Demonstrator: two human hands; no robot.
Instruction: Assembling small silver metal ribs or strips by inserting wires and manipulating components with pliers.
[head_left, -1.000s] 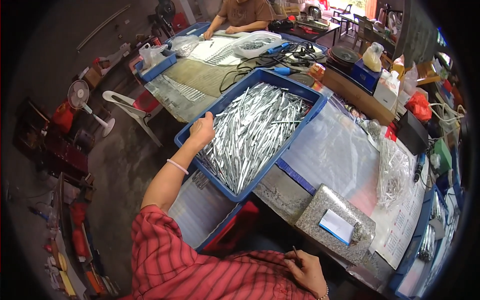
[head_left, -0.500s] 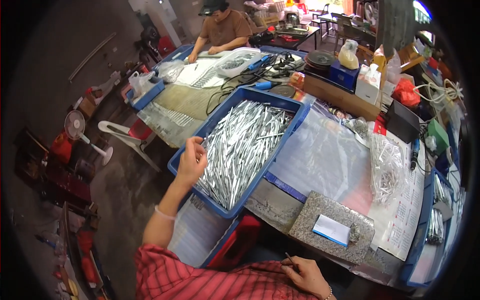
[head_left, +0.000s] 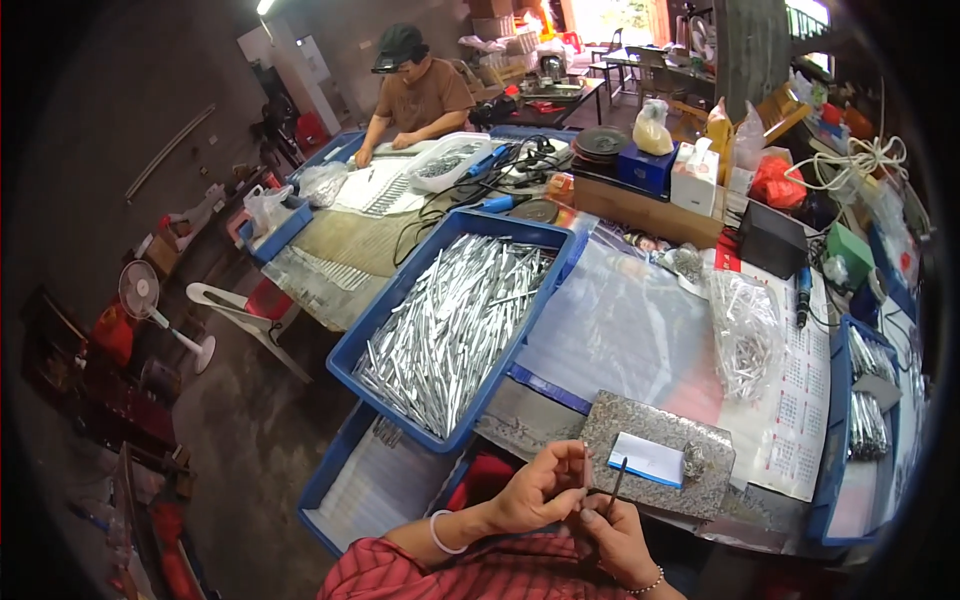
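Observation:
My left hand [head_left: 540,492] is closed in a pinch in front of me, close to the right hand. Whatever lies between its fingertips is too small to make out. Just beside it my right hand [head_left: 618,545] grips a thin dark stick-like tool [head_left: 619,480], its tip pointing up. Farther forward and left, a blue tray [head_left: 343,352] holds a heap of slim, shiny metal strips [head_left: 455,325]. Right behind my hands lies a speckled stone slab [head_left: 612,408], carrying a white pad with a blue edge [head_left: 648,460] and a small greyish clump [head_left: 697,460].
A clear plastic sheet [head_left: 610,320] covers the table beside the tray. A plastic bag of metal pieces [head_left: 745,340] lies on printed paper at right. Below the tray is another blue tray [head_left: 335,490]. Across the table a person [head_left: 425,95] works near a white tub [head_left: 445,165].
My left hand has come back from the tray's left edge to beside my right hand. The right hand has risen slightly, its dark tool now more upright. The whole view has shifted a little.

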